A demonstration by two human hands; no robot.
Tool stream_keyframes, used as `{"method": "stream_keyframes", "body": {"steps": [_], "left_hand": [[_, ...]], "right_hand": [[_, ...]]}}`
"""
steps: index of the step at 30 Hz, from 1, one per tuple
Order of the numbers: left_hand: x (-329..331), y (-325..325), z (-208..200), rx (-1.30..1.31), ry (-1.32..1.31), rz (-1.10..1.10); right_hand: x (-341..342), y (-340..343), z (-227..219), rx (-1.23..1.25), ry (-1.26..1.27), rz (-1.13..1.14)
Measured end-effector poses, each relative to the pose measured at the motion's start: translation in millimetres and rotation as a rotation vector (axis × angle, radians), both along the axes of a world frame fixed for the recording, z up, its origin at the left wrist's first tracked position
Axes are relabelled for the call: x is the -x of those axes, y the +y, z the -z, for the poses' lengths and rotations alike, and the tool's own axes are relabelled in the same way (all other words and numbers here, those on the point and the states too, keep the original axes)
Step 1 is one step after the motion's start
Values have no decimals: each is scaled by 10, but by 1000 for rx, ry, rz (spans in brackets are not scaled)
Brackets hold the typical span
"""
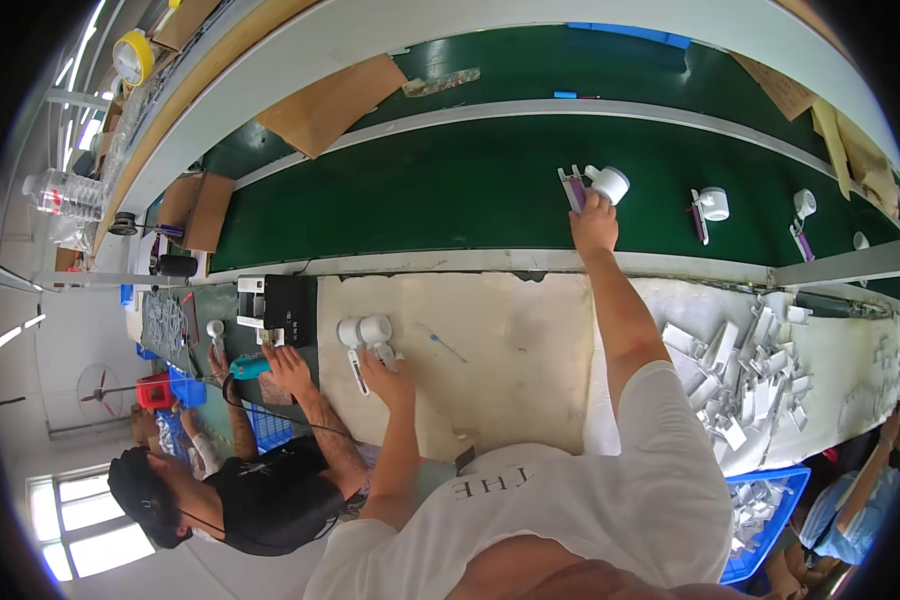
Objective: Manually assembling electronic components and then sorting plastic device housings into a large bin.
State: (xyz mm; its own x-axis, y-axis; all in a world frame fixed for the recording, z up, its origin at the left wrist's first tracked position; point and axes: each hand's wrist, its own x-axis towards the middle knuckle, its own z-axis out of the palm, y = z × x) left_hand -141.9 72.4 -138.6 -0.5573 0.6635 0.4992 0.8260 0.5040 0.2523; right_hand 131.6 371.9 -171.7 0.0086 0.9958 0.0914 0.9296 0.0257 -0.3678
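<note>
Stretched over the green conveyor belt, my right hand (pixel 595 226) has its fingers closed round the lower part of a white round-headed device (pixel 610 184). A purple-and-white strip-like handle piece (pixel 572 188) shows beside the device's head. My left hand (pixel 390 382) is lower, over the pale worktop, with its fingers closed on a white round-headed device (pixel 374 329). Directly beside it lies a similar device (pixel 350 332), its slotted white handle (pixel 358 372) pointing toward me. My fingers partly cover the handles there.
More devices (pixel 712 204) lie along the belt (pixel 420 190) to the right. Loose white plastic parts (pixel 745 365) are heaped on the right worktop, above a blue crate (pixel 798 490). At left, a co-worker in black (pixel 260 500) works at a black-and-white machine (pixel 285 308).
</note>
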Motion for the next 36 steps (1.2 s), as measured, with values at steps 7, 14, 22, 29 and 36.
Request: {"method": "stream_keyframes", "body": {"steps": [7,14,22,29,36], "left_hand": [[-857,274,-71,-112,-1477,316],[-1442,762,-949,-390,-1922,325],[-1338,27,-1375,-336,-2083,302],[-1481,-253,-1822,-44,-2298,462],[-1522,-384,-1951,14,-2120,379]], "right_hand": [[-272,-351,-227,971,1753,-140],[-103,-1833,-1111,1025,1643,-454],[-425,-2670,-1503,86,697,-797],[-549,-2806,-1657,657,1024,-793],[-664,-3081,-1466,719,1449,-546]]}}
